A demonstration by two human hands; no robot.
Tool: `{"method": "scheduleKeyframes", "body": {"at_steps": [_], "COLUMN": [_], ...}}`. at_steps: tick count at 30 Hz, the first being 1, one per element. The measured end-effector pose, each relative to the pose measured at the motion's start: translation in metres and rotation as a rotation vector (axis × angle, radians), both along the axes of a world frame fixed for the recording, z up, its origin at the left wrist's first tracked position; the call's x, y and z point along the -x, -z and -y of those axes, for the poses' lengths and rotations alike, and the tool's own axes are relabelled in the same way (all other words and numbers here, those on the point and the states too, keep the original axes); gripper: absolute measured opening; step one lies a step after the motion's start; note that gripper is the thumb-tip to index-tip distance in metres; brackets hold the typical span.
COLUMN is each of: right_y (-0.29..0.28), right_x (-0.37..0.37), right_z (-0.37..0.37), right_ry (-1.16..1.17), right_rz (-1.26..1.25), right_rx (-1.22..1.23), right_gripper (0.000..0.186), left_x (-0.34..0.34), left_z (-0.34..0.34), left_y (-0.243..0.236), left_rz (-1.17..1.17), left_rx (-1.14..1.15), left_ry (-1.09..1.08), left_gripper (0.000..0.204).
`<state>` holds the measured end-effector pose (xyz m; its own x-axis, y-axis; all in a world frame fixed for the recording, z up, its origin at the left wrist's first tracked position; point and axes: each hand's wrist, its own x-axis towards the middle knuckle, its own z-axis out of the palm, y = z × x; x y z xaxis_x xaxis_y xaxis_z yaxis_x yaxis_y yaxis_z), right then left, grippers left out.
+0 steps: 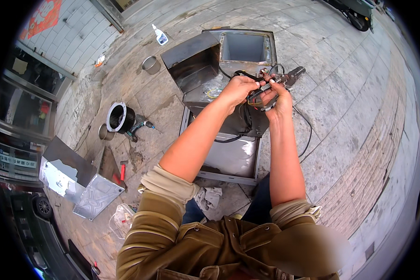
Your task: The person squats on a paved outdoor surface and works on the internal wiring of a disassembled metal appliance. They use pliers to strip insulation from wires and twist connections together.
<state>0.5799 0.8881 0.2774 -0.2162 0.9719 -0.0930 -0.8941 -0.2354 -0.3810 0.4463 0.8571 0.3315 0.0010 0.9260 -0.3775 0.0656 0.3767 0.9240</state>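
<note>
Wire bundle (250, 95), upper centre of frame, over the open metal box (228, 121). Left hand (238, 88) pinches the wires; right hand (277, 100) clamped on pliers (284, 79). Prob. light, floppy, thin cores fragile — grip by insulation nr the ends.

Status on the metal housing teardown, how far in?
Done: the blower wheel is out on the pavement and a sheet-metal cover lies apart at left. In hand: both hands, left hand and right hand, hold the black wires with pliers above the open metal housing. Left: the wiring remains attached to the housing.
</note>
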Motion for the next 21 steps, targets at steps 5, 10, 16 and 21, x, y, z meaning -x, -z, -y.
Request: {"method": "scheduleKeyframes", "body": {"at_steps": [5,10,16,21], "right_y": [-0.003,-0.015,0.003,0.006], "right_x": [-0.004,-0.004,-0.010,-0.010], "right_z": [0.002,0.005,-0.008,-0.011], "right_ry": [-0.003,0.054,0.021,0.053], "right_rz": [0.066,0.205,0.110,0.059], "right_rx": [-0.049,-0.060,0.050,0.116], "right_gripper": [0.020,0.020,0.015,0.013], "left_x": [0.003,0.009,0.020,0.029], "left_z": [-0.004,-0.009,0.003,0.010], "left_y": [0.005,0.016,0.000,-0.006], "left_rz": [-0.014,0.142,-0.914,-1.189], "left_rx": [-0.021,0.008,-0.443,-0.680], "left_ry": [-0.010,-0.019,0.175,0.195], "left_gripper": [0.013,0.011,0.015,0.013]}}
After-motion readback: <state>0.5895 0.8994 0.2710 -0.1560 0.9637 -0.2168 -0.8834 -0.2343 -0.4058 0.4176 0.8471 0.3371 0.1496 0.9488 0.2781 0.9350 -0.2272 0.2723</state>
